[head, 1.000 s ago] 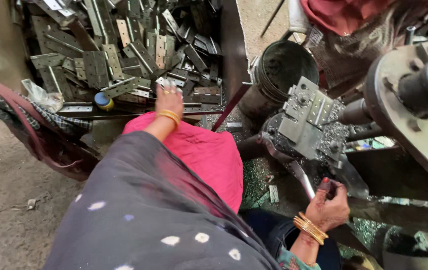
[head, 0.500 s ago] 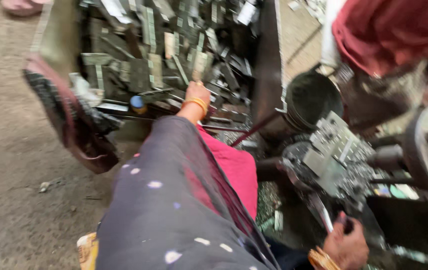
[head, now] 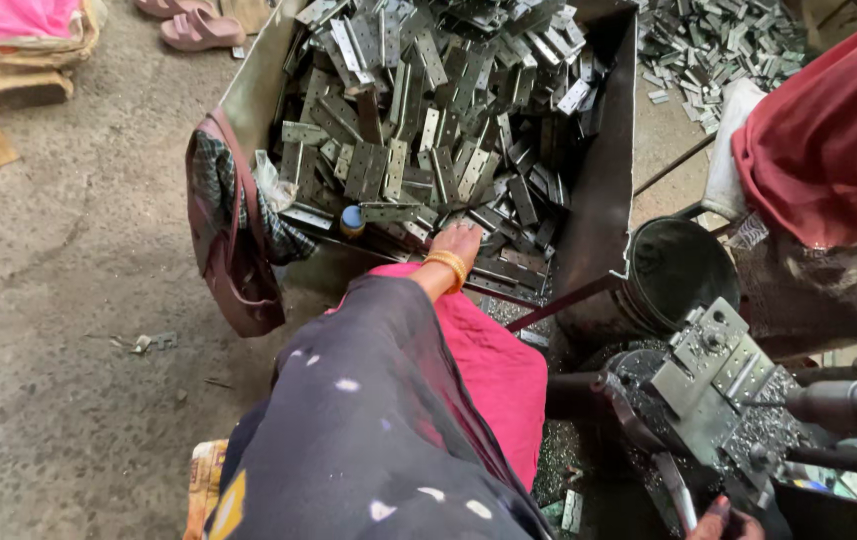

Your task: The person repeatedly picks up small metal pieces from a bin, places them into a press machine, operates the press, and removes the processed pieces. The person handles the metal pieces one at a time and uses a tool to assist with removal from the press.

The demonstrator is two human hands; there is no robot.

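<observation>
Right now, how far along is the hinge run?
Done: a heap of hinge plates lies on the floor past the bin, though finished or not I cannot tell. In hand: the left hand rests on plates at the near edge of the metal bin; the right hand sits by the machine fixture. Left: the bin looks nearly full.

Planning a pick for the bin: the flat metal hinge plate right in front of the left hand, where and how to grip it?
Judging from the head view, pinch the hinge plate across its narrow width at the free end nearest the left hand, coming from above. It lies flat atop the heap in the metal bin, long edges exposed; neighbouring plates crowd its far end, and the blue-capped bottle sits at its left.
</observation>
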